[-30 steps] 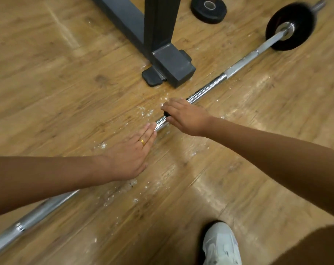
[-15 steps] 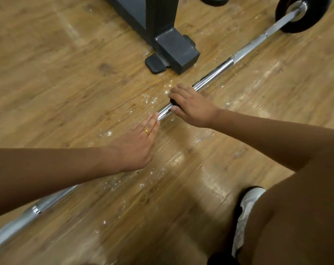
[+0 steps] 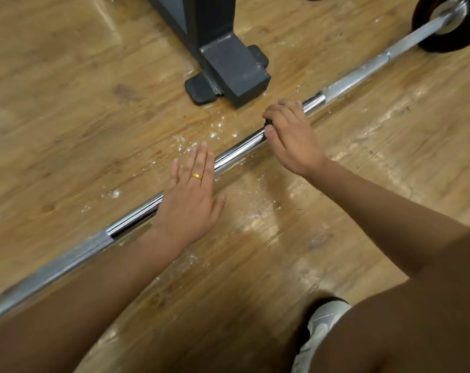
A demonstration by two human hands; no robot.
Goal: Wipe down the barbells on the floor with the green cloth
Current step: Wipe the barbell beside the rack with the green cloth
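A chrome barbell (image 3: pixel 236 152) lies diagonally on the wooden floor, running from bottom left up to a black plate (image 3: pixel 427 36) at top right. My left hand (image 3: pixel 190 200) rests flat on the bar's middle with its fingers straight and a gold ring on one finger. Further up the bar, my right hand (image 3: pixel 290 138) curls over the shaft. A small wad of cloth (image 3: pixel 268 122), looking dark here, peeks out under its fingers; the rest of it is hidden.
The grey steel foot of a rack (image 3: pixel 236 68) stands just beyond the bar, close to my right hand. White dust specks (image 3: pixel 215 130) dot the floor by the bar. My knee and a white shoe (image 3: pixel 320 332) fill the bottom right.
My right hand has slid up the bar toward the plate, widening the gap to my left hand. The view has dropped closer, and my knee has come into view.
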